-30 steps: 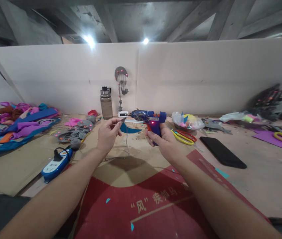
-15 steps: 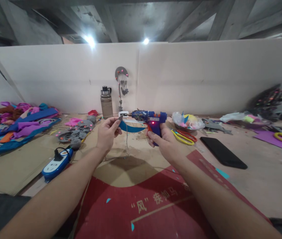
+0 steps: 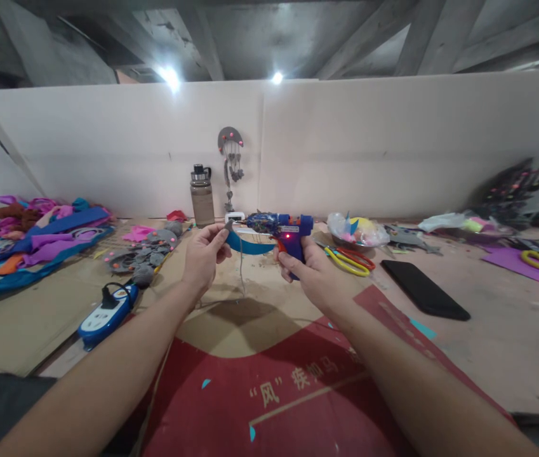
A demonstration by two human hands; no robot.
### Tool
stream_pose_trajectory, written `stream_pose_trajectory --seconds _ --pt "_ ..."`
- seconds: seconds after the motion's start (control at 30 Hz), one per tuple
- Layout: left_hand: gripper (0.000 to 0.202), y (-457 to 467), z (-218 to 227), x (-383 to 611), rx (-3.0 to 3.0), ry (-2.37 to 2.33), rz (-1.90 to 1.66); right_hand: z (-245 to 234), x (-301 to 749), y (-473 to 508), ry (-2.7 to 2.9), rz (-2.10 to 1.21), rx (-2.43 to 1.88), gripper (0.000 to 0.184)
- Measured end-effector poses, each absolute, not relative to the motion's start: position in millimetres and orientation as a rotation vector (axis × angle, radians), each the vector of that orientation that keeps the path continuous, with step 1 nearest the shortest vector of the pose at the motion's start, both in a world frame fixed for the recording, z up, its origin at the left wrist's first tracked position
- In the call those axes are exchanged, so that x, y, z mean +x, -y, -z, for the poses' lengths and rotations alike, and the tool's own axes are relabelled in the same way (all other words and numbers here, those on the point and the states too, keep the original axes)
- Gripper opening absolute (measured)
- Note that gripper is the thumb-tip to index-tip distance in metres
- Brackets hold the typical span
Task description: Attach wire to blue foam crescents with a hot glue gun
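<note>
Between the thumb and fingers of my left hand (image 3: 206, 254) is one tip of a blue felt crescent (image 3: 252, 246), with a bit of grey felt at that tip. A thin grey cord (image 3: 242, 276) hangs down from the piece toward the board. My right hand (image 3: 305, 266) is wrapped round the handle of a blue hot glue gun (image 3: 281, 225), its red light on. The gun's nozzle points left, close to the held tip; whether it touches cannot be made out. Below both hands lies a red and tan cardboard sheet (image 3: 231, 406).
A power strip (image 3: 107, 315), grey felt pieces (image 3: 143, 254) and coloured cloth scraps (image 3: 54, 235) lie left. A bottle (image 3: 201, 197) stands behind. To the right are yellow-handled scissors (image 3: 348, 261), a bagged bundle (image 3: 357, 230) and a black phone (image 3: 424, 289). A grey moon hanging (image 3: 230, 141) is on the wall.
The glue gun's nozzle has come slightly nearer the tip in my left hand. Both hands keep their holds, and the whole view has shifted a little.
</note>
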State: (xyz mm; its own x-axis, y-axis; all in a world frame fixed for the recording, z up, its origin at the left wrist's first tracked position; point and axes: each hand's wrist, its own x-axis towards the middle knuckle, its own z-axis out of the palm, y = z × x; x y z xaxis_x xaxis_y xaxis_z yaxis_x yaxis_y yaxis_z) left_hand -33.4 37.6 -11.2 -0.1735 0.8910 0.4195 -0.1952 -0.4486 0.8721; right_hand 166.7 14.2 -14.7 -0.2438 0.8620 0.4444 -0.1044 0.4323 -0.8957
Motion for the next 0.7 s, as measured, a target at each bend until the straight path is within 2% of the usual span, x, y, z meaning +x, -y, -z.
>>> stream_pose_trajectory --seconds 0.37,0.53,0.7 --pt "0.024 -43.5 16.6 -37.0 1.390 -1.001 -1.698 12.1 171.7 -25.4 1.275 -1.275 -0.530 0.028" --pt "0.022 -41.5 16.6 -33.7 1.436 -1.029 -1.655 16.8 180.4 -41.9 1.088 -1.412 -0.704 0.028" --pt "0.023 -43.0 17.5 -32.2 1.137 -0.948 -1.667 30.9 186.5 -59.1 1.047 -1.428 -0.892 0.023"
